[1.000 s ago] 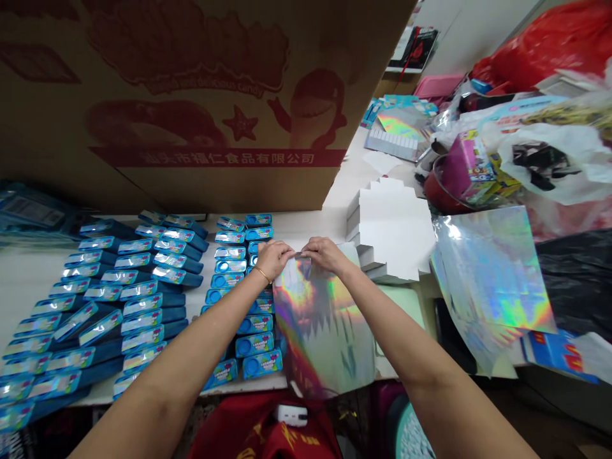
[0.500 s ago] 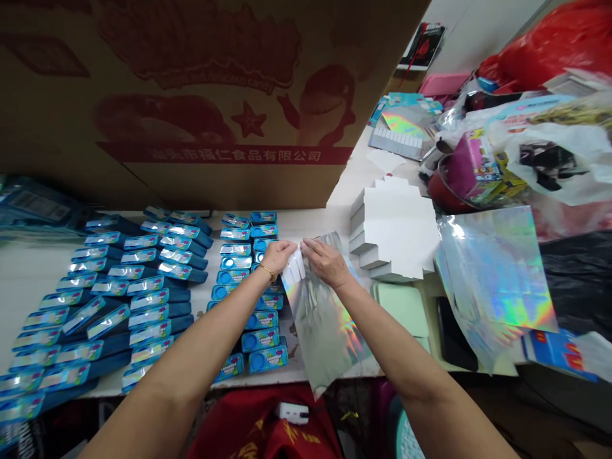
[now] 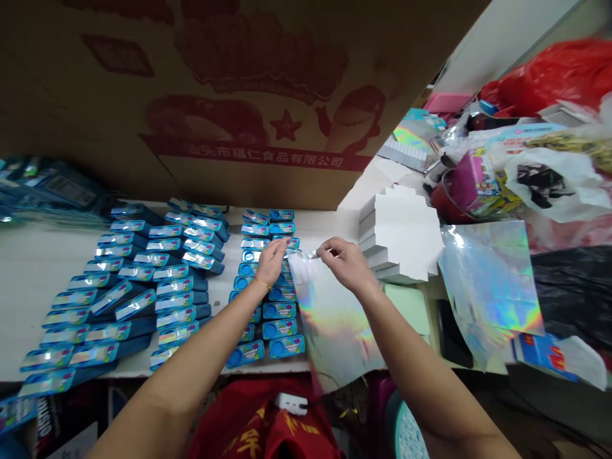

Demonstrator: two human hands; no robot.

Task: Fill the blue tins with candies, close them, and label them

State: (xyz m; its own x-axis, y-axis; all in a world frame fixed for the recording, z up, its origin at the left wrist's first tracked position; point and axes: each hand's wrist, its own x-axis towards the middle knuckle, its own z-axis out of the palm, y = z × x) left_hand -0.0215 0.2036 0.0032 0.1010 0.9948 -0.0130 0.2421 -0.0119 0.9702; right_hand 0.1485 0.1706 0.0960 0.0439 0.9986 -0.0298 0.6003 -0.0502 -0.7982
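A shiny silver holographic sheet [image 3: 335,312] lies in front of me and hangs over the table's front edge. White label strips [image 3: 300,269] are at its upper left corner. My right hand [image 3: 348,262] pinches the sheet's upper edge between thumb and fingertips. Beside the upper left corner is my left hand [image 3: 271,262], its fingers stretched out and nothing visible in them. It is above small blue boxes [image 3: 279,310] standing in two columns. Whether the left hand touches the sheet, I cannot tell.
A large cardboard carton [image 3: 248,121] stands at the back. More blue boxes [image 3: 176,298] are in rows at left. To the right are a stack of white cut cards [image 3: 406,233], a pale green pad [image 3: 406,306], a black phone-like object [image 3: 453,335] and more holographic sheets [image 3: 492,280].
My hands have moved apart, the right hand going rightward along the sheet's upper edge. My left hand's fingers have come off the white strips. The view has shifted slightly.
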